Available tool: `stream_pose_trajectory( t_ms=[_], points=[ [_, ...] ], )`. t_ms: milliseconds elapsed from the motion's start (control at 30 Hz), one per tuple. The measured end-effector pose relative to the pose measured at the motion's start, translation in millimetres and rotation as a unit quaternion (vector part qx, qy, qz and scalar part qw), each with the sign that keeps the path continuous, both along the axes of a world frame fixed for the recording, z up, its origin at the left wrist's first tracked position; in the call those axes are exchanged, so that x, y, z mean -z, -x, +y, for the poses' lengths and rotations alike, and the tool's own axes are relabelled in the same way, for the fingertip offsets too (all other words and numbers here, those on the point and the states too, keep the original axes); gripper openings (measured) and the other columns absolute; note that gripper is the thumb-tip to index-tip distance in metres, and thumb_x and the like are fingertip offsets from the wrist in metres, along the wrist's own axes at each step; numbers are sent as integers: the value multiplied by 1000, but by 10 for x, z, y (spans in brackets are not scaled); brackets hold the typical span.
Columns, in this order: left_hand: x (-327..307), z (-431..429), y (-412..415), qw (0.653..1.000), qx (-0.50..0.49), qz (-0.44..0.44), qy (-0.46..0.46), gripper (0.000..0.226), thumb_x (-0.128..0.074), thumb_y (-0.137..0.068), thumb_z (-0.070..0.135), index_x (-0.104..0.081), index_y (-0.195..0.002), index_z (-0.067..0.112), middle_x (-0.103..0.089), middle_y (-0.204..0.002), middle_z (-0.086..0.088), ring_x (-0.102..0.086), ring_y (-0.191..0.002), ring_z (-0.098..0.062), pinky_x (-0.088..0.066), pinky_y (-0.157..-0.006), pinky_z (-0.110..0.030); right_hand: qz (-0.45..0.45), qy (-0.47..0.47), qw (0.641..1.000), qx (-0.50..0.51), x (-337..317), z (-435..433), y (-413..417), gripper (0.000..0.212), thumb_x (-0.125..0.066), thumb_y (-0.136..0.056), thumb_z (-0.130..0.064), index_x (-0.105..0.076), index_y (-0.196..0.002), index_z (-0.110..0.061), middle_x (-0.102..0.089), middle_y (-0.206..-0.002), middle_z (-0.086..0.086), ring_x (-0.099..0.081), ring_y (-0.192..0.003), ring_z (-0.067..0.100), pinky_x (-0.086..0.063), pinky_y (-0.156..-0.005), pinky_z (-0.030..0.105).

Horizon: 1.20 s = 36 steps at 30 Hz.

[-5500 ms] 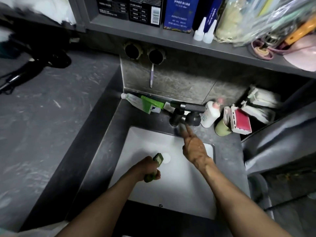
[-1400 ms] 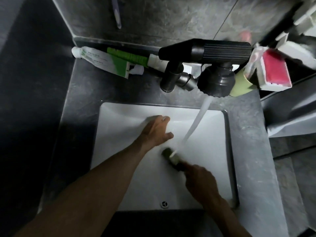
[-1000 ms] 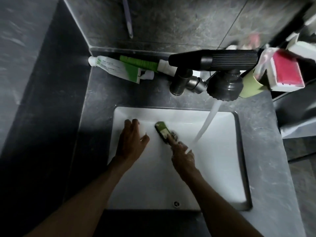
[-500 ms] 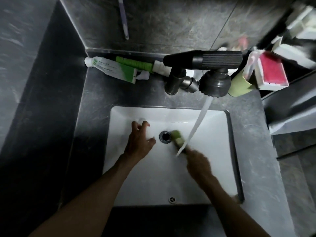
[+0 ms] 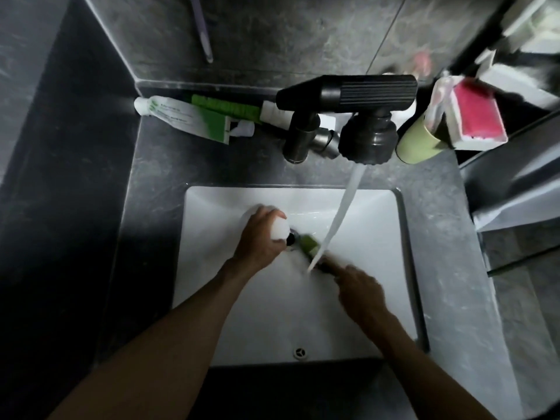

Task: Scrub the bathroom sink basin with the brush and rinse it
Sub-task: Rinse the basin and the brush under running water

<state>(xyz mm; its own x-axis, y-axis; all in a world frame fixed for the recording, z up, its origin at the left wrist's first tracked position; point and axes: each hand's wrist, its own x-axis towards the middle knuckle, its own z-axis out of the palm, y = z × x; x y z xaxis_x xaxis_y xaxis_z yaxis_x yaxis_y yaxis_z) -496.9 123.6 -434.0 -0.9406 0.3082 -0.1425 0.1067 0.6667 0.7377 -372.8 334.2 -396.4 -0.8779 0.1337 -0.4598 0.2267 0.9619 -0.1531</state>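
brush is in the white sink basin, green head just beside the drain, water stream from the dark faucet landing on it. right hand is closed around the dark handle end; motion-blurred, so exact finger placement cannot be told. left hand is curled around a small white rounded object next to the drain, likely the stopper, though that is a guess.

step judged: drain area being scrubbed under running water, scrub phase mid-way, rinse not finished.

handling, as judged: brush is light and rigid, bristles soft. handle is wet, so likely slippery; best held well back on the handle with a full wrap, thumb on top for downward pressure, head kept flat to the basin. basin is hard, glossy, wet: low friction, head may skid toward the drain. white object is smooth and wet, easily dropped.

toothpaste tube and green cup sit on the grey surface behind the basin, apart from the work.
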Motion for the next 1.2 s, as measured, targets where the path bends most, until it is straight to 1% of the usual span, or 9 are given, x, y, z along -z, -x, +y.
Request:
stream_pose_trajectory(
  t_ms=[200, 333, 433, 567, 667, 767, 900, 1033, 1200],
  points=[
    [354, 233, 27, 995, 91, 21, 37, 42, -77, -68, 9, -67, -108, 17, -59, -113, -3, -56, -110, -28, -46, -98, -35, 40, 23, 999, 12, 0, 343, -181, 68, -45, -93, -11, -31, -148, -48, -49, -146, -6, -65, -109, 22, -55, -82, 34],
    [458, 325, 61, 988, 126, 4, 84, 51, -83, -66, 9, -70, -114, 16, -60, -117, -5, -55, -111, -30, -46, -99, -38, 31, 29, 998, 48, 53, 334, -281, 66, -45, -97, -12, -29, -149, -49, -56, -136, -1, -65, -101, 20, -51, -76, 28],
    [459, 336, 110, 989, 124, -28, 69, 58, -88, -62, 11, -70, -117, 15, -59, -118, -5, -54, -113, -27, -46, -99, -36, -25, 39, 999, 18, 54, 199, -278, 66, -43, -99, -19, -21, -150, -54, -61, -113, 1, -63, -88, 20, -44, -65, 27],
    [427, 245, 21, 989, 125, -39, 64, 79, -91, -63, 15, -61, -136, 18, -48, -128, -4, -49, -121, -23, -44, -106, -33, -34, -28, 999, 14, -45, 385, -188, 63, -45, -96, -22, -27, -146, -56, -60, -126, -1, -64, -101, 22, -46, -72, 30],
    [431, 173, -169, 999, 22, -8, 33, 98, -90, -62, 20, -46, -149, 21, -41, -139, -7, -43, -129, -25, -42, -110, -35, -89, 7, 996, -26, -126, 262, -175, 57, -48, -95, -21, -39, -141, -53, -62, -127, -5, -64, -104, 19, -50, -78, 28],
    [457, 31, -463, 993, -93, 53, 48, 75, -81, -74, 16, -51, -142, 8, -50, -138, -17, -46, -127, -33, -41, -106, -39, -156, 116, 977, -89, -158, -72, -224, 59, -52, -96, -19, -39, -140, -56, -64, -125, -6, -65, -104, 16, -54, -81, 30],
    [418, -65, -860, 993, -52, 30, 102, 38, -68, -78, 20, -61, -115, 11, -54, -117, -13, -55, -105, -35, -49, -90, -43, -77, 15, 997, -17, -149, 7, -41, 66, -47, -92, -14, -35, -142, -56, -64, -120, -1, -65, -100, 22, -52, -77, 33],
    [362, 191, -1050, 988, 47, -7, 148, 46, -54, -73, 30, -61, -114, 12, -53, -117, -13, -55, -100, -35, -51, -83, -43, -122, 37, 991, -28, -302, -18, -184, 62, -50, -92, -17, -40, -141, -54, -66, -119, -5, -66, -97, 18, -54, -76, 31],
    [299, 594, -1049, 985, 50, -135, 98, 42, -56, -93, 26, -54, -131, 8, -56, -128, -16, -59, -112, -35, -50, -94, -40, -89, 25, 996, -16, -355, 68, -160, 59, -49, -90, -13, -46, -141, -43, -65, -124, 0, -65, -101, 22, -51, -81, 30]
  ],
)
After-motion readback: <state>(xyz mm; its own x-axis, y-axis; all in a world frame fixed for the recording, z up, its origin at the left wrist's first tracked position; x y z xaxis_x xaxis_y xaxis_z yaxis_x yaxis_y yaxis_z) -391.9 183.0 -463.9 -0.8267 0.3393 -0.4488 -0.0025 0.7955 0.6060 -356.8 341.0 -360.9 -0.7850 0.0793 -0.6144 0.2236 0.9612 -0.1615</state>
